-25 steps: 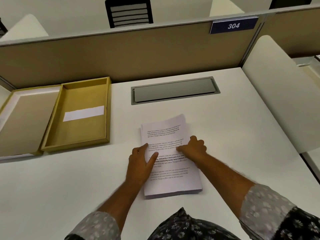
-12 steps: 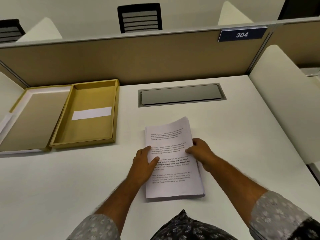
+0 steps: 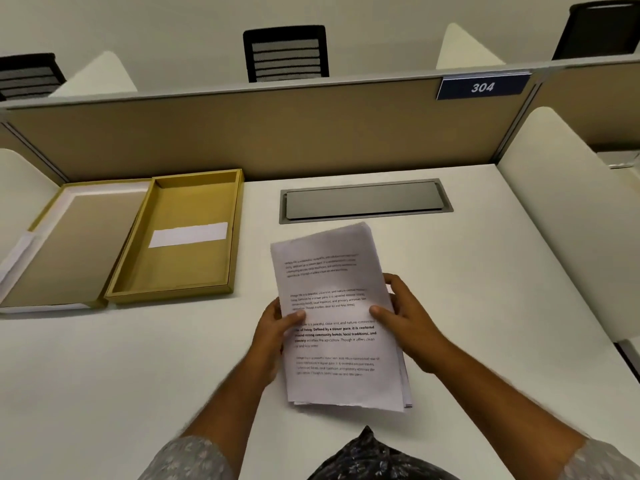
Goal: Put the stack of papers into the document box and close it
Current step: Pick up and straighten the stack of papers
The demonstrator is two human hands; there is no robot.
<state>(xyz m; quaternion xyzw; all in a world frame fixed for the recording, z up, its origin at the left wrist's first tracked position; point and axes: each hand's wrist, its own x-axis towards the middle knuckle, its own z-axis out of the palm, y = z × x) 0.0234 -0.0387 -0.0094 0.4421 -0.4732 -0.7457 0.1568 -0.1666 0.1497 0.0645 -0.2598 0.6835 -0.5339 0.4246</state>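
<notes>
Your white counter (image 3: pixel 485 306) fills most of the view, backed by a tan partition (image 3: pixel 242 133) that carries a blue plate reading 304 (image 3: pixel 482 86). A grey cable hatch (image 3: pixel 363 201) is set flush into the counter near the partition.

At the far left lies the document box (image 3: pixel 180 244), open, a shallow mustard-yellow tray with low walls and a white strip (image 3: pixel 188 234) lying across its floor. Its lid (image 3: pixel 72 247) is spread flat just beside it on the left, touching along the shared edge, showing a tan inner face with a white border.

To the right of the box, apart from it, you hold the stack of papers (image 3: pixel 332 317). It is a thick sheaf of white sheets printed with four short blocks of black text, one partly in bold. The far end is tilted up and leans a little to the left; the near edge hangs low over the counter, and you cannot tell whether it touches. The sheets are not squared: at the near right corner the lower pages fan out past the top one.

Your left hand (image 3: pixel 273 334) has its grip closed on the stack's left edge, thumb on the top sheet and fingers underneath. Your right hand (image 3: pixel 405 323) has its grip closed on the right edge the same way, thumb pressed on the printed face and fingers curled behind.
</notes>
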